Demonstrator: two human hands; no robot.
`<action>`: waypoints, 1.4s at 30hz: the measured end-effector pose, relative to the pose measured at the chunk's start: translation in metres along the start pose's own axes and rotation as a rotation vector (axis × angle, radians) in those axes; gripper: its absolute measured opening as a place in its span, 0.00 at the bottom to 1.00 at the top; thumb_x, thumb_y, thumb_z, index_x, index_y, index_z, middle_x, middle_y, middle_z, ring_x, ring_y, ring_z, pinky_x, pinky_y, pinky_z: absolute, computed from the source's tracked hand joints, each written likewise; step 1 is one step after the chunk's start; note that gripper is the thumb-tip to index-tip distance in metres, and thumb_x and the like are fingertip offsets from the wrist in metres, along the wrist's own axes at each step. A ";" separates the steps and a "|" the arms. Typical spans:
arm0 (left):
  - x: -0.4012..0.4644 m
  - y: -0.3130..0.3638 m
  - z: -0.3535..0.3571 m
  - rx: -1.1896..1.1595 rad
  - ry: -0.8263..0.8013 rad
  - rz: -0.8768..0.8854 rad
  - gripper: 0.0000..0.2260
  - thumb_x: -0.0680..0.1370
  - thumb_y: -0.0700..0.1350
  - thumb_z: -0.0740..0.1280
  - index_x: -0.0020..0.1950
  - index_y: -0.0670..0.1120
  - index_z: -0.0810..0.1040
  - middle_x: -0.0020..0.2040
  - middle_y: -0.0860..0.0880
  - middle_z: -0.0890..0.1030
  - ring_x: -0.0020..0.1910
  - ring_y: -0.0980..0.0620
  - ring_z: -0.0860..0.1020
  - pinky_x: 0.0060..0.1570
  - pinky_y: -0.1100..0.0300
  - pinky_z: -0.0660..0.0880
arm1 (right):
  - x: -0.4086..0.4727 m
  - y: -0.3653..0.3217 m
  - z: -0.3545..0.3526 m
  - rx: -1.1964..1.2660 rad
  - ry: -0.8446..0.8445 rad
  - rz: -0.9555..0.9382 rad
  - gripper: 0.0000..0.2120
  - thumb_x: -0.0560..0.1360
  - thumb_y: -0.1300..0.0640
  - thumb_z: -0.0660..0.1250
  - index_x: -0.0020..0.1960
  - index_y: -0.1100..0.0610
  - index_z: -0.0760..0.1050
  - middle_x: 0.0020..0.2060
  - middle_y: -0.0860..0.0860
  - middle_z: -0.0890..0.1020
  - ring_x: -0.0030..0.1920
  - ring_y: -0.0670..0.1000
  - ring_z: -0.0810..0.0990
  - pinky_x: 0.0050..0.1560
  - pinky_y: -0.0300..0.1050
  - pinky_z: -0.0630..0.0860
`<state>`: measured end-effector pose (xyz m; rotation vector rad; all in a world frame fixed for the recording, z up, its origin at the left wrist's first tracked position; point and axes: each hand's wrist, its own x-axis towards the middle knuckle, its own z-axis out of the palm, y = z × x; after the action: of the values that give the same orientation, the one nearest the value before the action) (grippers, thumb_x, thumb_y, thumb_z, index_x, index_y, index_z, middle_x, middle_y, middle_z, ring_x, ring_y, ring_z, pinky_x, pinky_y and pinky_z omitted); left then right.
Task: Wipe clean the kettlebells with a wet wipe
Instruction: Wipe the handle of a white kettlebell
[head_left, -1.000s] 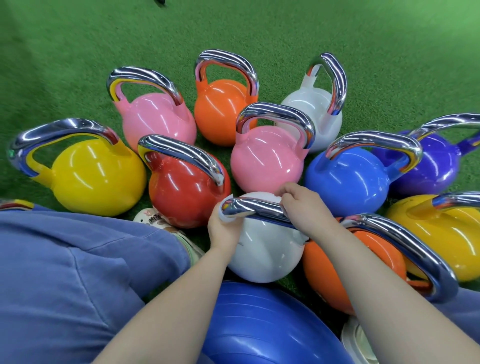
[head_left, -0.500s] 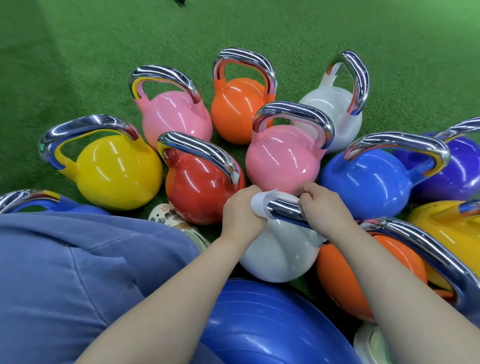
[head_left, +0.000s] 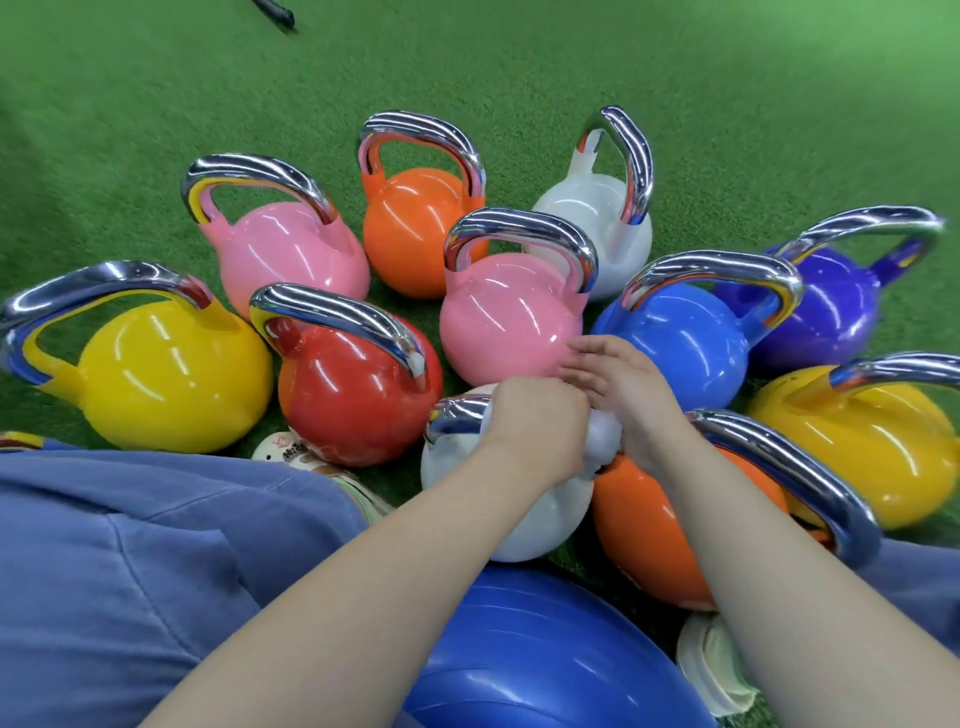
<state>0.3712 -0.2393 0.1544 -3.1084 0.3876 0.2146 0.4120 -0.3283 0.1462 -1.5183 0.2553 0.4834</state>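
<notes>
The person is crouching over a ring of bright kettlebells standing on the green turf. The near white kettlebell is sitting at six o'clock of the cluster, between the red kettlebell and the near orange kettlebell. The left hand is curling tight around its chrome handle, a wet wipe bunching white just beside the knuckles. The right hand is hovering at the handle's far end, fingers stretched loose and straight, gripping nothing, brushing the pink kettlebell at twelve o'clock.
</notes>
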 end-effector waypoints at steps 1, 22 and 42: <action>0.002 0.004 0.000 0.017 -0.012 0.010 0.09 0.75 0.44 0.63 0.54 0.49 0.76 0.53 0.50 0.80 0.53 0.50 0.79 0.40 0.60 0.64 | 0.000 0.000 -0.004 0.039 0.015 0.009 0.08 0.77 0.67 0.57 0.50 0.59 0.73 0.43 0.54 0.79 0.43 0.49 0.78 0.49 0.40 0.74; 0.026 0.022 -0.007 -0.030 -0.393 0.027 0.05 0.72 0.47 0.69 0.45 0.48 0.78 0.41 0.54 0.79 0.45 0.51 0.79 0.41 0.62 0.69 | -0.058 0.048 -0.009 -0.185 0.474 -0.399 0.21 0.70 0.76 0.53 0.52 0.53 0.69 0.44 0.44 0.75 0.45 0.44 0.77 0.49 0.33 0.71; 0.015 -0.046 -0.013 -0.193 -0.632 0.011 0.18 0.67 0.50 0.75 0.53 0.49 0.74 0.41 0.53 0.74 0.42 0.49 0.73 0.45 0.58 0.70 | -0.038 0.006 0.013 -1.517 -0.233 -0.384 0.18 0.75 0.54 0.65 0.60 0.60 0.67 0.54 0.56 0.77 0.53 0.58 0.76 0.42 0.45 0.66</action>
<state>0.3986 -0.1983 0.1644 -2.9785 0.3759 1.2484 0.3744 -0.3205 0.1587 -2.8439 -0.7711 0.5460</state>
